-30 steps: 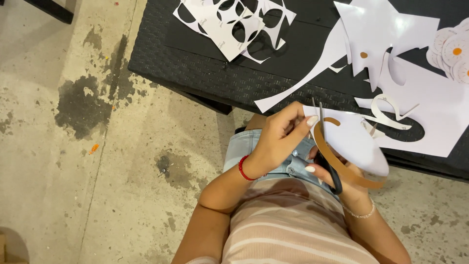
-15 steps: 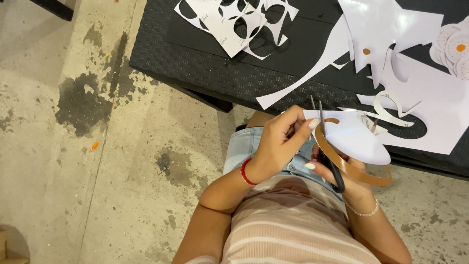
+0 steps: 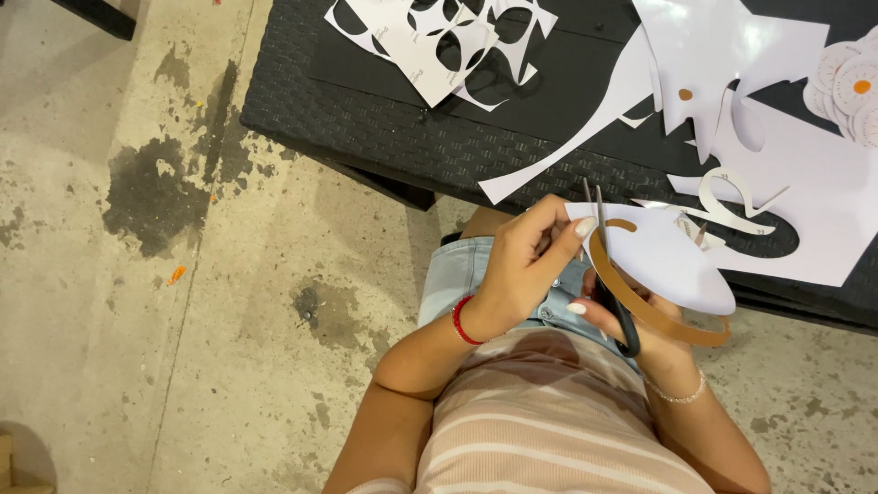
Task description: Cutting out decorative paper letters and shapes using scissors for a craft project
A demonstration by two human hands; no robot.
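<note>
Scissors point(image 3: 608, 274) sit in my right hand point(image 3: 631, 320), blades up & nearly shut, tips poking above the top edge of the white paper piece point(image 3: 663, 261) I'm holding over my lap, just off the near edge of the black woven table point(image 3: 384, 137). Rt hand is curled thru the dark handle loop, mostly hidden under the paper, so I can't tell exactly how tight the grip is. Left hand point(image 3: 521, 270) is closed in a pinch on the paper's left edge, thumb & forefinger right beside the blades, other fingers folded in. Paper piece is roundish w/ a brown curved band point(image 3: 658, 316) printed along its lower rim and a small brown arc near the top. Red bracelet point(image 3: 460, 320) on the left wrist, thin bead bracelet point(image 3: 675, 395) on the rt. On the table: a white sheet full of cut-out holes point(image 3: 430, 37) toward the far left corner, a long pointed offcut point(image 3: 585, 128) mid-table, a big white sheet point(image 3: 823, 210) w/ curly scraps along the near right edge, and a few round paper discs w/ an orange dot point(image 3: 855, 82) at the far right. Stained concrete floor point(image 3: 165, 274) off the table's left side.
</note>
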